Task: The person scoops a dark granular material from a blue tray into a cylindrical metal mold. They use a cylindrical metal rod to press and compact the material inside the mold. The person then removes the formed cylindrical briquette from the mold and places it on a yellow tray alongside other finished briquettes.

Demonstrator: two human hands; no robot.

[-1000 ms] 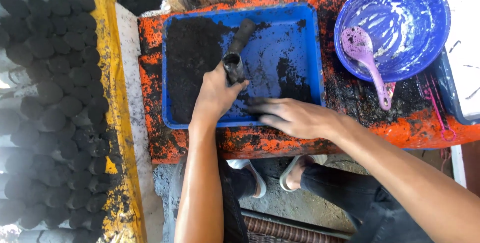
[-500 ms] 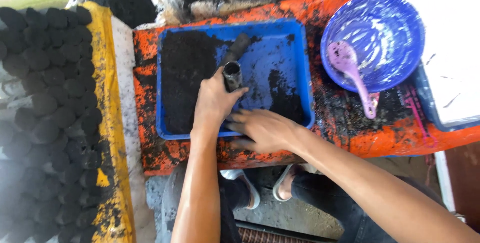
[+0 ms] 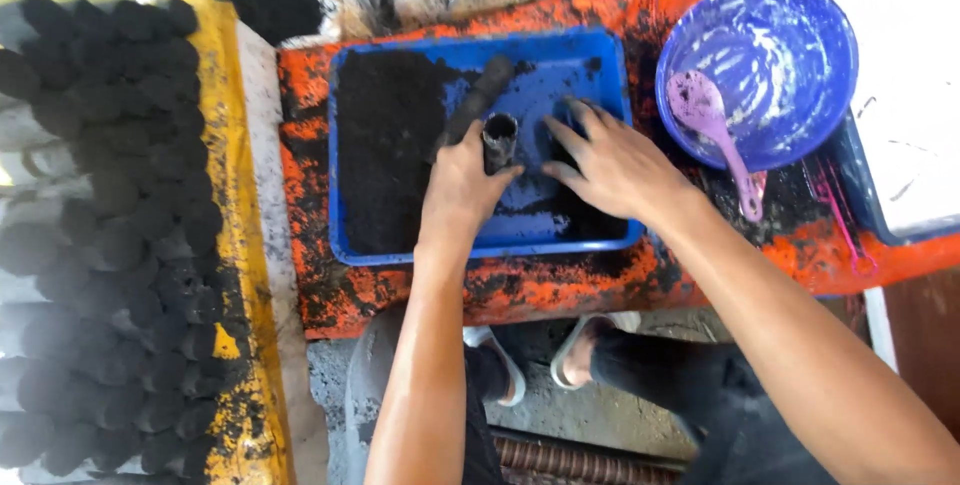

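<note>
Filling step: left hand (image 3: 462, 177) grips the short dark tube (image 3: 499, 138) upright in the blue tray (image 3: 600, 70); right hand (image 3: 612, 160), fingers spread, rakes black powder (image 3: 385, 145). Next move likely requires packing powder into the tube.

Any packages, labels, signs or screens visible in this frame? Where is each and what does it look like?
None show: no package, label, sign or screen. Only a blue tray of dark powder, a blue bowl with a purple scoop, and black lumps stacked at left.

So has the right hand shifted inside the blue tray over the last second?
Yes. The right hand has moved from the blue tray's near rim, below the short tube held by the left hand, up and across to the tube's right, further into the tray.
</note>
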